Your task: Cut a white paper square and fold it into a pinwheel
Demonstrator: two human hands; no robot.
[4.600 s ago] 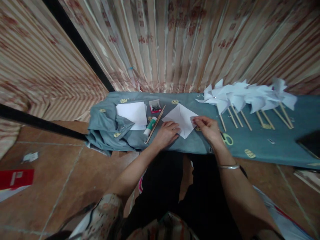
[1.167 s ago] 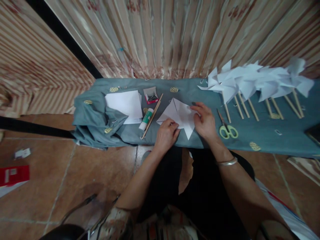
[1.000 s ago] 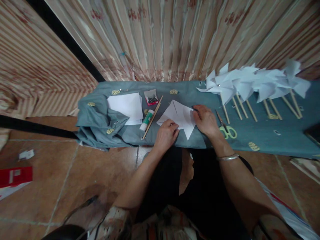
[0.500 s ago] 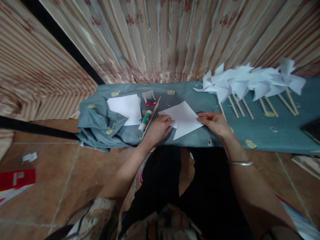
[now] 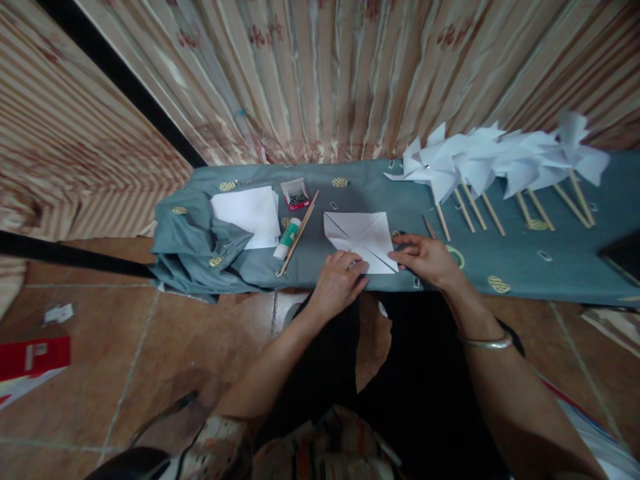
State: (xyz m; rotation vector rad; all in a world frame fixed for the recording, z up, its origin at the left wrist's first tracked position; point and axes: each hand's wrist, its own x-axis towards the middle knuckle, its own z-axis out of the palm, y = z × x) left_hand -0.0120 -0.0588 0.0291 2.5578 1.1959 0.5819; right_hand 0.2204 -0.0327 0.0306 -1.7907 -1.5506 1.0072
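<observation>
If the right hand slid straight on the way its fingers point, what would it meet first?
The cut white sheet: the right hand is at its right edge, seemingly touching, though exact contact is hard to judge from above.

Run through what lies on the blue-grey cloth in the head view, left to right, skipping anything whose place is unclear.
Stack of white paper → green-and-white glue stick → slit paper sheet → row of paper pinwheels → dark object at the right edge.
</observation>
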